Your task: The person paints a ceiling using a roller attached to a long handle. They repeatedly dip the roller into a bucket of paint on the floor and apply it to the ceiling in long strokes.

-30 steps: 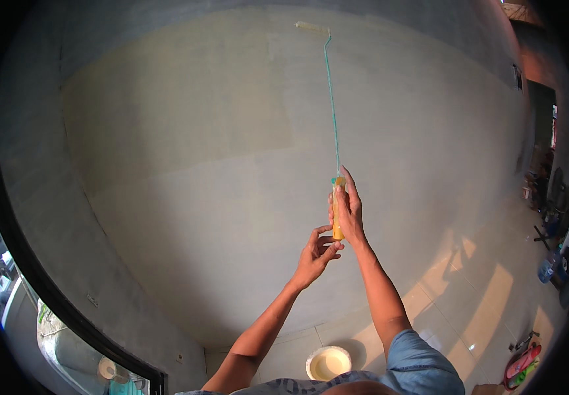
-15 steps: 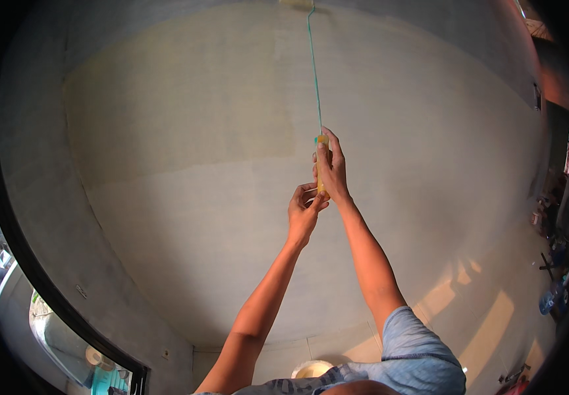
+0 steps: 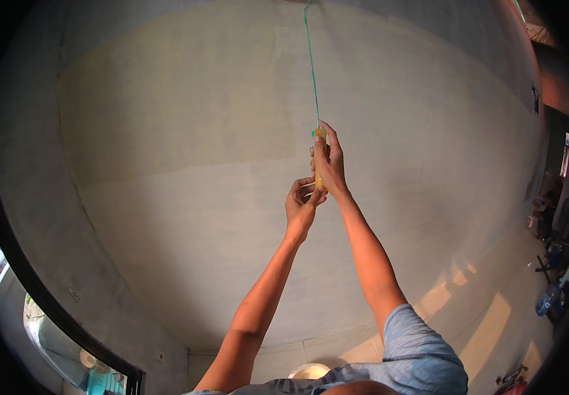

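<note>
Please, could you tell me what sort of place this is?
Probably a room in a house, though I cannot be sure. A broad wall carries a yellowish patch, the floor has pale tiles, and at the left a dark frame, like a window's or door's, shows objects beyond.

No words, numbers or signs can be read. Across the front of the blue-grey shirt (image 3: pixel 409 365), at the lower edge, runs 1 dark print (image 3: pixel 298 383), too unclear to make out.
</note>
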The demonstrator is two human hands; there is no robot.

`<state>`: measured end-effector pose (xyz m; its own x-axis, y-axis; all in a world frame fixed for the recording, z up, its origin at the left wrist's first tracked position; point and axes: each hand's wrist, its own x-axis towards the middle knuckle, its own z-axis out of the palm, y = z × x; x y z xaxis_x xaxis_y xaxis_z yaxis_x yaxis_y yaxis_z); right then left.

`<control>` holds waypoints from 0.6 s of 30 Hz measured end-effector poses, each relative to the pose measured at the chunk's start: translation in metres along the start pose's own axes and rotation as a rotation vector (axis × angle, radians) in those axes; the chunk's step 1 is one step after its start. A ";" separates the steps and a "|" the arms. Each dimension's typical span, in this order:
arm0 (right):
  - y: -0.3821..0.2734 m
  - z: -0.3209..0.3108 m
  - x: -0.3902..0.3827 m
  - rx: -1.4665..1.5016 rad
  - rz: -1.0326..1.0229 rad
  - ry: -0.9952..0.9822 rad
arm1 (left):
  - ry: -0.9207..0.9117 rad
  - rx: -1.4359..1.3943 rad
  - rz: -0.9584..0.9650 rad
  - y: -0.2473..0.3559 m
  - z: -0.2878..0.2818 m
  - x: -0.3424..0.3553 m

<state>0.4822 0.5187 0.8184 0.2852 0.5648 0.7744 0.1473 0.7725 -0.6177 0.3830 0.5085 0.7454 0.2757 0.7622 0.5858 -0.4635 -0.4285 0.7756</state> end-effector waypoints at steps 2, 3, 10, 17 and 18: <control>0.000 -0.001 0.002 -0.011 -0.015 -0.007 | 0.003 0.001 0.006 0.002 0.001 -0.001; 0.001 -0.002 0.003 -0.017 -0.021 -0.008 | 0.001 0.003 0.009 0.002 0.003 0.000; -0.003 0.001 0.008 -0.097 -0.004 -0.002 | -0.008 -0.005 0.012 0.001 0.000 0.009; 0.003 -0.008 -0.002 -0.103 0.035 -0.007 | -0.055 -0.020 -0.036 -0.006 -0.001 0.001; 0.006 -0.011 -0.015 -0.096 0.069 0.002 | -0.057 -0.020 -0.059 -0.014 -0.002 -0.009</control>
<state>0.4892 0.5121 0.8014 0.2998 0.6151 0.7292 0.2176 0.7002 -0.6800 0.3851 0.5088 0.7290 0.3505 0.7566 0.5521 -0.4616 -0.3733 0.8047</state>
